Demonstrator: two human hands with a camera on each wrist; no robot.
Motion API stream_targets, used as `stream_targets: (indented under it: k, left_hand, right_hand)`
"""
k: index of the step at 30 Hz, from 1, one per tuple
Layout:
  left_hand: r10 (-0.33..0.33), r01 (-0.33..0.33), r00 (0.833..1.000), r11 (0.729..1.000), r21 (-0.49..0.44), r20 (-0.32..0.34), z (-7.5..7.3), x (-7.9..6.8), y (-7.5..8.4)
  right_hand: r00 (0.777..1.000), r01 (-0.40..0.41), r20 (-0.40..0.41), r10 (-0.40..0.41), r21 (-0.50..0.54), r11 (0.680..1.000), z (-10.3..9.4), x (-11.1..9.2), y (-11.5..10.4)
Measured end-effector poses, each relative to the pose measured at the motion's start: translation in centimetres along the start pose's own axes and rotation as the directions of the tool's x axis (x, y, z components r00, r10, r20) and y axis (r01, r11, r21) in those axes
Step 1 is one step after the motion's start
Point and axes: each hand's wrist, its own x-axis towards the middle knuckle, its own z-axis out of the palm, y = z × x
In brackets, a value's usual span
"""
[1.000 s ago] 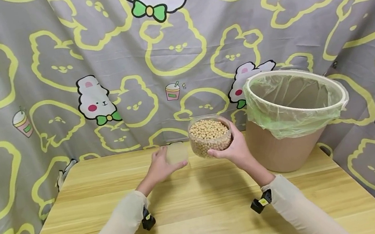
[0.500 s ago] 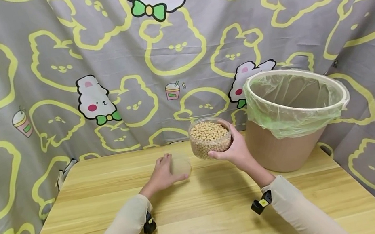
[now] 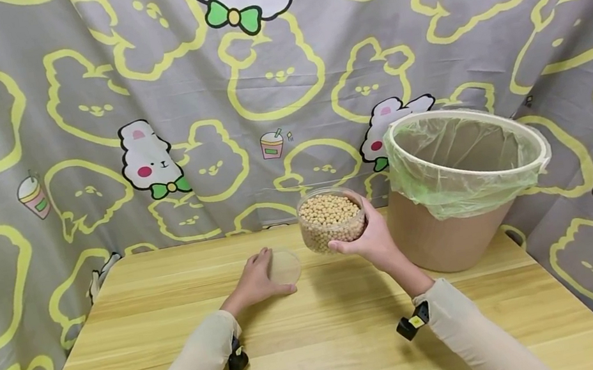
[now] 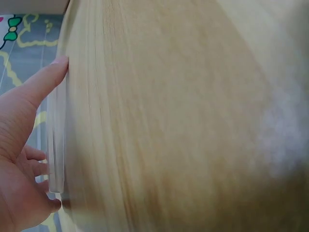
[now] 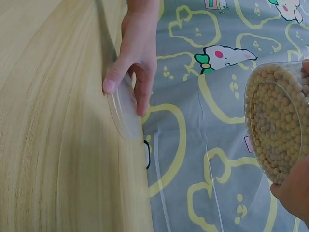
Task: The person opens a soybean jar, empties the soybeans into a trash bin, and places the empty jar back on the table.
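Note:
My left hand (image 3: 256,279) holds a clear round plastic lid (image 3: 284,269) by its edge, thumb on the near side and fingers on the far side. The lid lies flat at the tabletop, seen edge-on in the left wrist view (image 4: 57,140). My right hand (image 3: 371,234) grips a clear round jar (image 3: 320,243) from its right side, thumb across the front. Pale yellow soybean-like beans (image 3: 329,209) fill the jar nearly to its uncovered top. It is held above the table, tilted slightly; its bottom and the beans inside show in the right wrist view (image 5: 277,121).
A beige bin (image 3: 445,239) with a green plastic liner (image 3: 450,199) stands at the right back, close beside my right hand. The wooden table (image 3: 311,351) ends at a patterned grey curtain (image 3: 187,86) behind.
My left hand has come down and slightly toward me with the lid, bringing it from above the table to its surface. The jar in my right hand has sunk very slightly.

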Motion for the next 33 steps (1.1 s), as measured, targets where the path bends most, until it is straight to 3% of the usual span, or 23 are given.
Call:
stream_targets:
  k: [14,28,33]
  left_hand:
    - [0.025,-0.025,1.000,1.000,0.011,0.002,0.1,-0.2,0.0]
    - [0.024,-0.024,1.000,1.000,0.011,-0.003,0.2,-0.2,-0.1]
    - [0.069,-0.068,0.997,0.998,0.013,-0.035,-0.5,0.4,1.2]
  right_hand:
    - [0.999,0.033,-0.018,-0.032,0.091,0.995,-0.3,0.4,-1.2]
    - [1.000,0.011,-0.017,-0.010,0.067,0.998,-0.9,0.6,-2.4]
    - [1.000,0.025,-0.017,-0.024,0.068,0.997,-1.5,1.0,-3.9]
